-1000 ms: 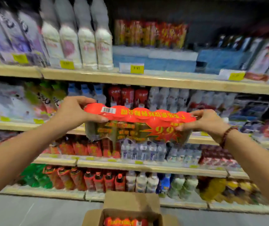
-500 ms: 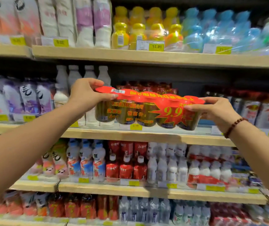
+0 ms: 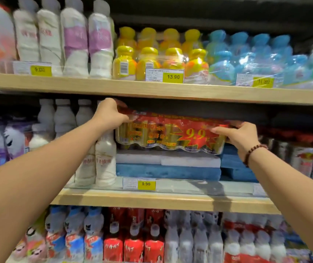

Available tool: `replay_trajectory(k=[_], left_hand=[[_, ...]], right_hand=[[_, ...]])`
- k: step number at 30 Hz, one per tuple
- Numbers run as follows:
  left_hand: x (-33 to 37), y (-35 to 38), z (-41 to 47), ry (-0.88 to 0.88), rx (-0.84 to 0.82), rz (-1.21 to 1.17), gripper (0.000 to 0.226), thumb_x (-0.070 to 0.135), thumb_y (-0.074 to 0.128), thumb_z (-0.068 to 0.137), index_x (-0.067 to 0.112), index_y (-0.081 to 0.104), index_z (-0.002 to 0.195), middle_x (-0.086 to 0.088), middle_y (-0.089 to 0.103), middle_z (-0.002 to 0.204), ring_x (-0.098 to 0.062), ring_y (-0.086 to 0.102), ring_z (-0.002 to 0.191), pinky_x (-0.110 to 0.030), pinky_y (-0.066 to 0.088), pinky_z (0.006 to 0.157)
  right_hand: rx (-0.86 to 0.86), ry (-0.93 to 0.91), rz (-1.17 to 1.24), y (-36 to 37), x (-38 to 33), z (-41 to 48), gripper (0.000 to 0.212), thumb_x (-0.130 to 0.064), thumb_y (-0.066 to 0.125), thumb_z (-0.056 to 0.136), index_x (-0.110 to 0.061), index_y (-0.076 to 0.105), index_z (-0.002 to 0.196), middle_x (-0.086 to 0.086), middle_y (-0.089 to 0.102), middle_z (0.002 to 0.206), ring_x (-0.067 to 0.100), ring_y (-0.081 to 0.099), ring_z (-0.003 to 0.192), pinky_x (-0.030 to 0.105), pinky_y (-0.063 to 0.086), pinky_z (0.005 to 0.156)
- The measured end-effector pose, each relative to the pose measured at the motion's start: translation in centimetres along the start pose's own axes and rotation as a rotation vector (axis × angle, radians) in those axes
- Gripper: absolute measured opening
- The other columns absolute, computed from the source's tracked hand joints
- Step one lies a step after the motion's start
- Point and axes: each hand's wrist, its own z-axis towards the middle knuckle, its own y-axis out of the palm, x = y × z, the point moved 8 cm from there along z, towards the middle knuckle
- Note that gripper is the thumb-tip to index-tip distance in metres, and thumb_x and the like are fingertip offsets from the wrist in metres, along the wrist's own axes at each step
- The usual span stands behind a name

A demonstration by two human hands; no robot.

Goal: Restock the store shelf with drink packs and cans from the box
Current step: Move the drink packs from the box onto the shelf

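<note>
A shrink-wrapped drink pack (image 3: 163, 133) with a red top, gold cans and a "9.9" starburst sits on stacked blue and white foam blocks (image 3: 168, 166) on the middle shelf (image 3: 152, 199). My left hand (image 3: 110, 114) grips the pack's upper left corner, just under the shelf board above. The pack's right end is held by my right hand (image 3: 237, 134), fingers curled over its top edge. The box is out of view.
White bottles (image 3: 102, 154) stand right against the pack's left side. Silver and red packs (image 3: 303, 158) fill the shelf to the right. The upper shelf (image 3: 152, 90) holds white, yellow and blue bottle packs. More bottles line the row below.
Both hands have carried the pack up and forward into the middle shelf bay, onto the foam blocks. The camera has tilted upward, so the box and lower shelves dropped out of view.
</note>
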Motion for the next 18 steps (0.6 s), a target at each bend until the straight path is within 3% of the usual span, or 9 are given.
replay_trajectory(k=[3,6,8,10,13,18], left_hand=[[-1.0,1.3,1.8,-0.03,-0.096,0.11,0.06,0.04,0.08,0.071,0.012,0.063,0.122,-0.007,0.065,0.121,-0.024,0.06,0.11,-0.026,0.047,0.088],[-0.7,1.9,2.9,-0.016,-0.145,0.185,0.064,0.037,0.077,0.076,0.006,0.057,0.128,-0.012,0.059,0.131,-0.029,0.055,0.12,-0.027,0.043,0.091],[-0.7,2.2,3.4,-0.026,-0.154,0.239,0.065,0.038,0.075,0.077,0.003,0.055,0.129,-0.014,0.057,0.133,-0.03,0.054,0.122,-0.029,0.043,0.093],[-1.1,2.4,3.7,-0.037,-0.169,0.331,0.066,0.043,0.072,0.078,0.002,0.056,0.127,-0.016,0.059,0.13,-0.032,0.055,0.119,-0.031,0.044,0.09],[-1.9,3.3,4.0,-0.013,-0.234,0.407,0.058,0.047,0.069,0.079,0.002,0.064,0.116,-0.016,0.066,0.117,-0.03,0.061,0.106,-0.031,0.045,0.078],[-2.8,4.4,3.8,-0.003,-0.266,0.434,0.05,0.043,0.067,0.082,-0.001,0.069,0.106,-0.016,0.069,0.108,-0.028,0.062,0.096,-0.027,0.042,0.072]], right_hand=[[0.033,0.016,-0.004,0.9,1.0,1.6,0.078,-0.036,0.094,0.038,0.003,0.067,0.1,0.01,0.07,0.101,0.029,0.067,0.098,0.044,0.055,0.088],[0.007,0.014,0.026,2.6,1.1,2.5,0.087,-0.044,0.095,0.027,-0.008,0.071,0.102,0.008,0.073,0.1,0.024,0.069,0.093,0.038,0.055,0.089],[-0.034,0.033,0.004,3.7,1.2,2.4,0.077,-0.038,0.094,0.035,-0.008,0.071,0.102,0.008,0.073,0.099,0.023,0.069,0.091,0.035,0.055,0.088],[-0.038,0.097,-0.013,4.3,2.2,2.8,0.091,-0.042,0.094,0.03,-0.006,0.067,0.11,0.011,0.073,0.102,0.026,0.068,0.092,0.039,0.054,0.09],[-0.043,0.105,-0.028,5.0,4.3,4.3,0.125,-0.064,0.083,0.003,-0.007,0.065,0.113,0.011,0.072,0.106,0.026,0.069,0.096,0.041,0.054,0.092],[-0.021,0.084,-0.055,5.3,4.6,4.3,0.11,-0.059,0.08,0.005,-0.01,0.07,0.103,0.007,0.072,0.107,0.025,0.068,0.096,0.044,0.055,0.089]])
